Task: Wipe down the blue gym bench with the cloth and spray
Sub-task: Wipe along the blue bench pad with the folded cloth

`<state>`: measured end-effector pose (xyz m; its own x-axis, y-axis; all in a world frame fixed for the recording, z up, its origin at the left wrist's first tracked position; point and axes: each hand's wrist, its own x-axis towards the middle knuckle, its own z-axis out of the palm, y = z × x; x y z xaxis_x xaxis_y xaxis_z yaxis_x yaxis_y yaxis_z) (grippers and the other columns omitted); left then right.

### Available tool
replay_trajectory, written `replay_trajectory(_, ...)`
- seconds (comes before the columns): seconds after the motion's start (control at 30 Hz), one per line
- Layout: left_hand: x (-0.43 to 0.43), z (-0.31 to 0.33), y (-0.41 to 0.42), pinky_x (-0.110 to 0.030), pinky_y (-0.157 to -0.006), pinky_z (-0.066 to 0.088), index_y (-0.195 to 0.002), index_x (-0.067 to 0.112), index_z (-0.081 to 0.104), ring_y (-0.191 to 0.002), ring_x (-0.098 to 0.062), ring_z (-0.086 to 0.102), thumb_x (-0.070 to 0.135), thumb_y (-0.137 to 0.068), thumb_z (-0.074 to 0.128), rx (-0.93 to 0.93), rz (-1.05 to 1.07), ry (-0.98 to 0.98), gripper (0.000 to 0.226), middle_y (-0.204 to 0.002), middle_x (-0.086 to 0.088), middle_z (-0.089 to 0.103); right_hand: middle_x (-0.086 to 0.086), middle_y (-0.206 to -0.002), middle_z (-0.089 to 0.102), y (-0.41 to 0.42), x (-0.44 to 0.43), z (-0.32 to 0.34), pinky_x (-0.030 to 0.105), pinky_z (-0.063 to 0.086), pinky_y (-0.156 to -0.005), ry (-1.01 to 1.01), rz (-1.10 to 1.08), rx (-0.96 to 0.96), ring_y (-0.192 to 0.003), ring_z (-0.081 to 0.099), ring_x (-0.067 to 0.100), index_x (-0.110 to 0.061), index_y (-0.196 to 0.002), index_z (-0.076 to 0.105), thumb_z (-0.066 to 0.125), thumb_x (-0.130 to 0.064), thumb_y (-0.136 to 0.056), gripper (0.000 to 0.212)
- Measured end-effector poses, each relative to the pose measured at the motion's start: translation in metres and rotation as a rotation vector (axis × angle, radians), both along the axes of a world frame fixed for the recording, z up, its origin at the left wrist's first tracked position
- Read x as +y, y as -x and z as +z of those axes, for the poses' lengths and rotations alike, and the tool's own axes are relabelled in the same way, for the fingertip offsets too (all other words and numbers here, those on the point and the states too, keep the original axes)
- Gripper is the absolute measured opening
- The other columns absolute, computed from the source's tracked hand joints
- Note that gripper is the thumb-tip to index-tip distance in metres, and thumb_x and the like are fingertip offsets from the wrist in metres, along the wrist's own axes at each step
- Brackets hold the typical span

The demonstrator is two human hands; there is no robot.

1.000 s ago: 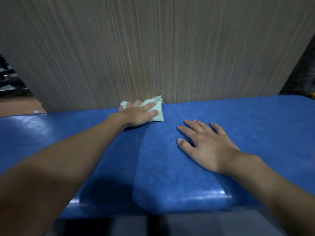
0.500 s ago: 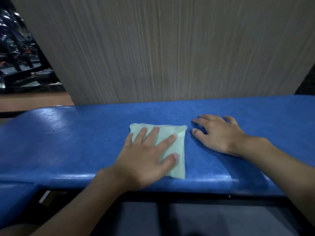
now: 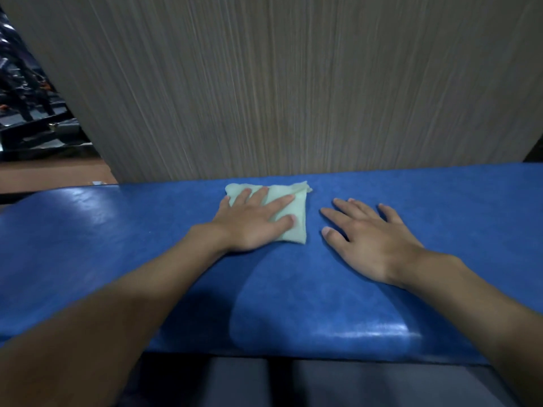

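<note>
Forward goes the cloth [image 3: 297, 211]: half a second back it lay near the front edge of the blue bench [image 3: 117, 230], and now the left hand [image 3: 252, 221] has pushed it across to the far side, its top edge right up by the wood-grain panel [image 3: 293, 83] behind. That left hand lies flat on top of it, fingers straight and spread, thumb out to the side, pressing the pale green square down onto the padding rather than clutching it. The right hand [image 3: 367, 239] stays planted just beside the cloth, not touching it, palm down on bare blue vinyl, fingers fanned, holding nothing. A lighter, smeared band [image 3: 293, 304] runs from the hands toward the front edge, where the surface catches a glint of light. Off to the far left, dark gym equipment [image 3: 26, 98] sits blurred behind the panel.
</note>
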<state>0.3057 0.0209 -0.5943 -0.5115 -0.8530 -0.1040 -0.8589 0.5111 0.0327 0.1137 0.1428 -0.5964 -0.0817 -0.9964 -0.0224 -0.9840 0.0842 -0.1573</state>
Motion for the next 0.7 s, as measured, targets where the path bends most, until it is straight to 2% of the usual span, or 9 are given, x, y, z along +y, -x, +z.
replay_trajectory(0.17, -0.064, 0.007, 0.024, -0.056, -0.117, -0.001, -0.146, 0.062, 0.006, -0.152, -0.022, 0.0, 0.077, -0.085, 0.013, 0.028, 0.049, -0.02, 0.064, -0.166, 0.008, 0.005, -0.014, -0.164, 0.002, 0.0, 0.0, 0.001, 0.045, -0.004, -0.121, 0.014, 0.001, -0.015, -0.15, -0.005, 0.006, -0.041, -0.154, 0.014, 0.013, -0.056, -0.099, 0.057)
replay_trajectory(0.3, -0.069, 0.006, 0.025, -0.056, -0.117, -0.001, -0.147, 0.063, 0.007, -0.152, -0.022, 0.001, 0.08, -0.079, 0.01, 0.026, 0.07, -0.025, 0.07, -0.166, 0.007, 0.007, -0.015, -0.164, 0.003, 0.0, 0.0, 0.0, 0.044, -0.004, -0.121, 0.018, 0.0, -0.027, -0.15, -0.004, 0.005, -0.041, -0.154, 0.015, 0.014, -0.057, -0.098, 0.057)
replay_trajectory(0.5, 0.005, 0.0, -0.006, -0.054, -0.119, -0.005, -0.147, 0.062, 0.0, -0.152, -0.025, -0.008, 0.075, -0.091, 0.013, 0.01, 0.002, -0.005, 0.059, -0.166, 0.005, -0.005, -0.015, -0.164, 0.006, -0.001, 0.002, 0.002, 0.044, -0.003, -0.121, 0.013, -0.008, -0.025, -0.15, -0.002, 0.006, -0.041, -0.153, 0.017, 0.016, -0.056, -0.099, 0.057)
replay_trajectory(0.7, 0.112, -0.004, -0.054, -0.05, -0.12, -0.003, -0.141, 0.068, -0.011, -0.152, -0.019, -0.01, 0.082, -0.07, -0.003, 0.039, -0.039, 0.058, 0.073, -0.165, 0.01, -0.009, -0.011, -0.164, 0.01, -0.004, 0.004, 0.009, 0.049, -0.001, -0.12, -0.015, -0.014, 0.033, -0.15, 0.003, 0.009, -0.038, -0.154, 0.02, 0.017, -0.054, -0.101, 0.056)
